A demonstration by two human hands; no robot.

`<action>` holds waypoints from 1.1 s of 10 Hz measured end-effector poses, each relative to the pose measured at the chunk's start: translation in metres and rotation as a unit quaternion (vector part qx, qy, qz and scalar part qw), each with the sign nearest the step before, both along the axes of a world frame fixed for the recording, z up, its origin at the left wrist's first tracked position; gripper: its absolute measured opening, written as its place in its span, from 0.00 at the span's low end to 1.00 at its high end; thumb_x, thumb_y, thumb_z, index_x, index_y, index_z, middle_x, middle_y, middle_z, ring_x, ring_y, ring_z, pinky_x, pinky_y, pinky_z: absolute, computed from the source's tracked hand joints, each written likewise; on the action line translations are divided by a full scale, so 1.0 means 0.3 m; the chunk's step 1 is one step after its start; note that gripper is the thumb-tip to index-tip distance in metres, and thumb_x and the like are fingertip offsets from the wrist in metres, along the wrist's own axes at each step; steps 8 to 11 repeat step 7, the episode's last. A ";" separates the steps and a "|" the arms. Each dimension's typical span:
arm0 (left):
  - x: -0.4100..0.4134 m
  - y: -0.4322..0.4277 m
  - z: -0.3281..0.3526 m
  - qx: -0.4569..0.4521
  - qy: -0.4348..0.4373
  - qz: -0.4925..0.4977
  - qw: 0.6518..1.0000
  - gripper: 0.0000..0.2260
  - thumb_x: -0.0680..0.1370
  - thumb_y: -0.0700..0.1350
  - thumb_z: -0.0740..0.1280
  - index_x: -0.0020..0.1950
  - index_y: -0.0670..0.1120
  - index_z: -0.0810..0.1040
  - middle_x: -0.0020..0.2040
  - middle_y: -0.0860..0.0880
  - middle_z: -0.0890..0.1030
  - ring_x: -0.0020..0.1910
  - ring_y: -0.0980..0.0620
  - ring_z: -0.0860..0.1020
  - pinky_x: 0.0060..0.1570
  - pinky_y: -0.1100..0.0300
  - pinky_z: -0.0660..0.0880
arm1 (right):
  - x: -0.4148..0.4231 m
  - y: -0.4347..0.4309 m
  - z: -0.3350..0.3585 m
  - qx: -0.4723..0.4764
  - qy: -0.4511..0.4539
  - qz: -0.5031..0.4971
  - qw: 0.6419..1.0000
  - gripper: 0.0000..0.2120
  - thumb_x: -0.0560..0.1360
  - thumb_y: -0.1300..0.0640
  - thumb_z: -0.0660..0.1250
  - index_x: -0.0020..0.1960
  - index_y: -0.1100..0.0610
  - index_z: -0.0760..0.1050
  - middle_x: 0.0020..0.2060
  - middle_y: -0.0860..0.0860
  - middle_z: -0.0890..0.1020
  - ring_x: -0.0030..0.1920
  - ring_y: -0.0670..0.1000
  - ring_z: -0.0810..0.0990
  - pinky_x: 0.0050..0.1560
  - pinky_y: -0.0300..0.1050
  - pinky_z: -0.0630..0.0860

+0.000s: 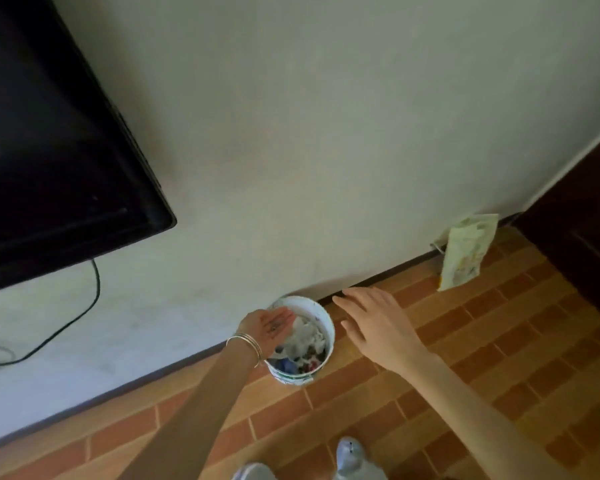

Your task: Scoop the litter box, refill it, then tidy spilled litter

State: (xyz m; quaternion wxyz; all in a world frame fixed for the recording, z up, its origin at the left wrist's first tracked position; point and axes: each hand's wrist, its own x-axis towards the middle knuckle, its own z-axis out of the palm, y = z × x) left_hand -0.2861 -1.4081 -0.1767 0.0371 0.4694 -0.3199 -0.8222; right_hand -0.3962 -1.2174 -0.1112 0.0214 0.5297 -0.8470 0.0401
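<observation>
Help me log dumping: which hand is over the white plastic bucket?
The left hand, bangled wrist, palm up over the white plastic bucket; the right hand hovers beside it.

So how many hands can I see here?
2. The left hand is over the white bucket; the right hand hovers open above the tiled floor beside it.

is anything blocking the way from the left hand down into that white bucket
Nothing visible. The left hand is open right over the white bucket, which has no lid, only crumpled trash inside. The right hand hovers beside it over the floor tiles, clear of the opening.
</observation>
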 end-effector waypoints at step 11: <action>-0.331 0.018 -0.661 0.017 -0.100 0.011 0.995 0.21 0.83 0.55 0.45 0.73 0.48 0.58 0.67 0.50 0.65 0.72 0.48 0.59 0.71 0.49 0.51 | -0.393 -0.077 -0.725 0.117 -0.133 0.061 0.982 0.21 0.79 0.50 0.56 0.71 0.53 0.65 0.68 0.51 0.70 0.68 0.52 0.67 0.67 0.49 0.63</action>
